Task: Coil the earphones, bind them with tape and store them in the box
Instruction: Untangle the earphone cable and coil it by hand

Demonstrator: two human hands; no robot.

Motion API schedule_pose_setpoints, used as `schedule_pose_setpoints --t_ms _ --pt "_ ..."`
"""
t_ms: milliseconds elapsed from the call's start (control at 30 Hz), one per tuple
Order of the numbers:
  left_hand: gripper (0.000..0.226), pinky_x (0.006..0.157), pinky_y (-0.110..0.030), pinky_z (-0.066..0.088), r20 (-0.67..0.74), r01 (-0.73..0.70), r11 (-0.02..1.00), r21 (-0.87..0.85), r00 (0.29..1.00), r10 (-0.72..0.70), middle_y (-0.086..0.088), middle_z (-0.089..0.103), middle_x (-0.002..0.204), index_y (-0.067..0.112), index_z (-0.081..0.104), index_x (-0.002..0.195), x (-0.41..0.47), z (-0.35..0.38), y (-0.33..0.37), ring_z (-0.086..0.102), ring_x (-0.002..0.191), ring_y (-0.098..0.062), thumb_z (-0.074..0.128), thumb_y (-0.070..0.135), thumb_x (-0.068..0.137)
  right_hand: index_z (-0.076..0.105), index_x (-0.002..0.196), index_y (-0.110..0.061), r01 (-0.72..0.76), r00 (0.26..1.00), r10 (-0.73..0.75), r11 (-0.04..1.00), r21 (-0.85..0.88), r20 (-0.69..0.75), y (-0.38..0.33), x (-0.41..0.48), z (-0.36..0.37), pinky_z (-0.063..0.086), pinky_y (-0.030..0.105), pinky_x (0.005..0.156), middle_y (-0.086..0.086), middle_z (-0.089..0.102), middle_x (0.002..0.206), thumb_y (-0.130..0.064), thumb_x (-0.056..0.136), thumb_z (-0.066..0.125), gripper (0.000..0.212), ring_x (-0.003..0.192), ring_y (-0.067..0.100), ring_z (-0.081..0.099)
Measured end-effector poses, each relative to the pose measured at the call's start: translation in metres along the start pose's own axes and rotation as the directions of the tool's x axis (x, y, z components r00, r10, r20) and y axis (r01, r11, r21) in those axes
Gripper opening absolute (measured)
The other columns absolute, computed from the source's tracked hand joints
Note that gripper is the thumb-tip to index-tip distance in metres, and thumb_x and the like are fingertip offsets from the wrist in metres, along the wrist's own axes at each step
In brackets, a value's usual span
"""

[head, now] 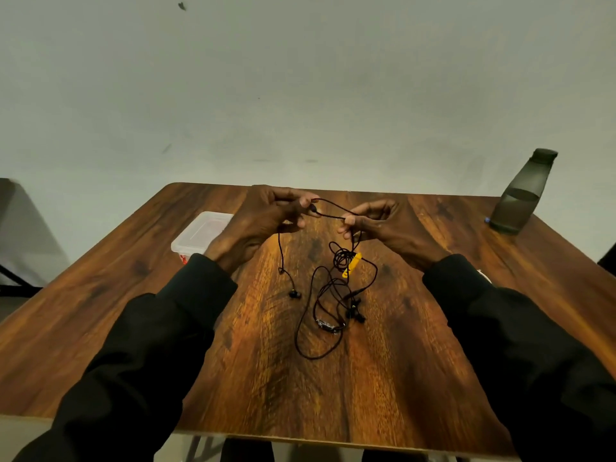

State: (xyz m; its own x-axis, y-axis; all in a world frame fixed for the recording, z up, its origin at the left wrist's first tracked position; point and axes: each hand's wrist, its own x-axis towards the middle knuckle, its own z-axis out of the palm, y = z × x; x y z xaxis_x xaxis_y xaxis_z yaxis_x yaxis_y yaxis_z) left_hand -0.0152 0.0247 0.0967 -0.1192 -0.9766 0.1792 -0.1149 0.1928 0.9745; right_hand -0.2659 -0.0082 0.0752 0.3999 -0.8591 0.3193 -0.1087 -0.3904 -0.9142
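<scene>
pinching earphones (pixel 343 260) cord: left hand (pixel 266 216), right hand (pixel 378 223) fingers (pixel 348 222) clamped; box (pixel 200 235) apparently lidded, contents unclear.

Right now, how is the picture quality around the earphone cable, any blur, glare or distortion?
Head view: dim, warm light, no strong glare; wide-angle distortion bows the table edges and tilts the bottle at far right; the earphones are thin but traceable between left hand and right hand, with fine detail soft; sleeves nearly black, textureless.

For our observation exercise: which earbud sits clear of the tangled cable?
The earbud below the left hand, at the end of the single cable strand dropping from it. The other earbud sits among the tangled loops below the right hand.
</scene>
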Motion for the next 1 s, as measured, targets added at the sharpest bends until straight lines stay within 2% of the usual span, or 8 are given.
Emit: schedule_pose_setpoints --t_ms 200,367,500,633,733,800,867,1000 --pt "0.026 0.074 -0.028 0.061 -0.004 -0.052 0.998 0.048 0.999 0.052 -0.013 0.079 0.102 0.004 0.073 0.113 -0.003 -0.005 -0.005 0.075 0.076 -0.017 0.061 0.022 0.1 0.076 0.107 -0.005 -0.024 0.998 0.031 0.99 0.14 -0.052 0.007 -0.008 -0.004 0.062 0.034 0.075 0.019 0.078 0.098 -0.019 0.099 0.061 0.021 0.082 0.025 0.074" --pt "0.026 0.079 -0.036 0.061 -0.035 -0.099 0.99 0.096 0.994 0.103 -0.013 0.079 0.102 0.001 0.073 0.112 -0.003 0.0 -0.002 0.077 0.082 -0.026 0.059 0.021 0.102 0.075 0.104 -0.003 0.034 0.986 -0.014 0.992 0.119 -0.167 0.007 -0.006 -0.003 0.055 0.031 0.065 0.014 0.078 0.089 -0.019 0.101 0.061 0.022 0.071 0.022 0.069" --pt "0.026 0.084 -0.037 0.06 0.01 -0.052 0.998 -0.019 0.999 0.052 -0.013 0.078 0.107 0.001 0.07 0.111 -0.004 0.009 0.003 0.076 0.086 -0.023 0.057 0.022 0.103 0.075 0.105 -0.004 0.08 0.97 -0.056 0.993 0.092 -0.235 -0.001 0.002 0.002 0.056 0.029 0.067 0.013 0.077 0.089 -0.02 0.1 0.064 0.021 0.075 0.022 0.071" --pt "0.022 0.083 -0.03 0.06 0.144 0.104 0.966 -0.238 0.987 -0.071 -0.012 0.078 0.108 0.008 0.069 0.105 -0.001 0.022 0.008 0.077 0.09 -0.019 0.05 0.018 0.106 0.075 0.111 -0.01 0.072 0.929 -0.152 0.969 -0.237 -0.336 -0.002 0.013 0.018 0.058 0.025 0.083 0.002 0.076 0.106 -0.023 0.09 0.077 0.024 0.098 0.01 0.072" --pt "0.018 0.081 -0.032 0.063 0.151 0.15 0.914 -0.376 0.983 -0.099 -0.014 0.078 0.105 0.006 0.066 0.108 0.002 0.028 0.012 0.078 0.095 -0.024 0.049 0.011 0.106 0.07 0.104 -0.011 0.094 0.845 -0.213 0.962 -0.257 -0.49 0.002 0.007 0.027 0.059 0.024 0.074 0.004 0.073 0.1 -0.016 0.087 0.079 0.02 0.088 0.016 0.071" --pt "0.017 0.079 -0.032 0.064 0.145 0.147 0.888 -0.436 0.985 -0.092 -0.016 0.078 0.105 0.004 0.064 0.113 0.004 0.029 0.015 0.078 0.095 -0.026 0.049 0.008 0.105 0.071 0.1 -0.014 0.142 0.917 -0.179 0.982 -0.127 -0.358 0.006 -0.001 0.03 0.062 0.03 0.069 0.007 0.074 0.094 -0.014 0.094 0.072 0.006 0.083 0.021 0.073" --pt "0.018 0.082 -0.033 0.062 0.138 0.14 0.881 -0.452 0.987 -0.086 -0.016 0.077 0.109 0.002 0.063 0.117 0.004 0.028 0.018 0.077 0.097 -0.026 0.053 0.007 0.103 0.074 0.101 -0.02 0.114 0.971 -0.148 0.977 -0.178 -0.19 0.012 -0.009 0.031 0.06 0.029 0.072 0.0 0.076 0.096 -0.017 0.096 0.069 0.008 0.086 0.012 0.073" --pt "0.027 0.091 -0.039 0.061 0.019 0.055 0.901 -0.43 0.998 -0.052 -0.02 0.076 0.113 0.0 0.064 0.119 0.005 0.025 0.019 0.075 0.105 -0.033 0.069 0.005 0.093 0.076 0.099 0.001 0.044 0.999 -0.046 0.991 -0.128 -0.018 0.017 -0.012 0.025 0.057 0.028 0.073 0.017 0.077 0.092 -0.012 0.097 0.067 0.016 0.08 0.016 0.072"
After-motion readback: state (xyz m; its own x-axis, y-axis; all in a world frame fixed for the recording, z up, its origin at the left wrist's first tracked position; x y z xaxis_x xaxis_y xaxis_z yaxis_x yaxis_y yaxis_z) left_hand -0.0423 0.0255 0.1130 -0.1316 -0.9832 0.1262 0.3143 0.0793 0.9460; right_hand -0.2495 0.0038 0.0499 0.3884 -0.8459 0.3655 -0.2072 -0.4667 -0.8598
